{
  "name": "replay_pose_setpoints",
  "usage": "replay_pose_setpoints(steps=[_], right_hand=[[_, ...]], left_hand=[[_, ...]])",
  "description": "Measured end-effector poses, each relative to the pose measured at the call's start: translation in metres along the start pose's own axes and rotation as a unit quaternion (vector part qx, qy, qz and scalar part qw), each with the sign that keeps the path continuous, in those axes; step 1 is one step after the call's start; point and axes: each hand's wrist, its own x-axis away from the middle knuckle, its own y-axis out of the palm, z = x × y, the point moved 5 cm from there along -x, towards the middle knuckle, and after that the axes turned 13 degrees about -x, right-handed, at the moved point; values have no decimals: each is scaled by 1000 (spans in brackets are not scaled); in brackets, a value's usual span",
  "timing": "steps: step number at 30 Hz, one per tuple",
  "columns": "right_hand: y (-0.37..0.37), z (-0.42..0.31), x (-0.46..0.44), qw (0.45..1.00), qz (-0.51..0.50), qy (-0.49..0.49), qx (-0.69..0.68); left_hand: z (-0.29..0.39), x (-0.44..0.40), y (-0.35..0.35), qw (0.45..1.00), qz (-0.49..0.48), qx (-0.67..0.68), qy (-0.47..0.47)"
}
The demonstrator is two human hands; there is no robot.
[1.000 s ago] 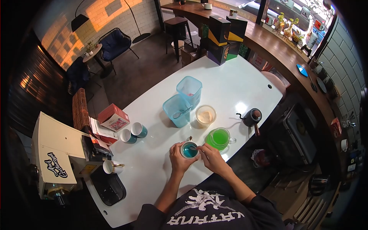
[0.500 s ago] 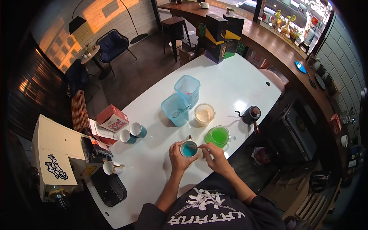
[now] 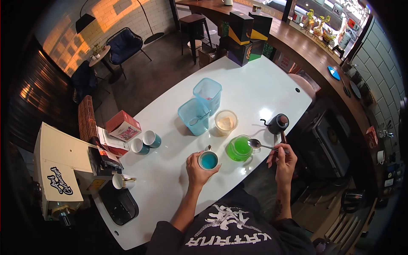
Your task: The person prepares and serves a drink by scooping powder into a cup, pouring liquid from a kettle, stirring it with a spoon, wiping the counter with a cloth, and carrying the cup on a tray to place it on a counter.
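below the green jug (image 3: pixel 239 148), "katana" crosses the shirt (image 3: pixel 229 227). i see the left hand (image 3: pixel 199 171) curled round the blue-filled cup (image 3: pixel 208 160), the right (image 3: pixel 284 159) pinching a spoon (image 3: pixel 264 146) beside the jug.

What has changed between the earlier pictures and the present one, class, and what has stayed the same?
The right hand has lifted the spoon out of the cup of blue liquid and moved it rightward, beside the jug of green liquid. Nothing was newly grasped or let go. The left hand still holds the cup; the jug and blue containers stayed put.
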Motion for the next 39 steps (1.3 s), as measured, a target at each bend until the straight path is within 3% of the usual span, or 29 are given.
replay_pose_setpoints(steps=[6,20,39], right_hand=[[0,28,4,996,-20,67,52],[3,81,2,984,-42,112,129],[6,77,1,978,-55,93,179]], left_hand=[[-1,0,1,1000,-5,3,-8],[0,0,-1,1000,3,3,-9],[0,1,0,1000,13,3,-5]])
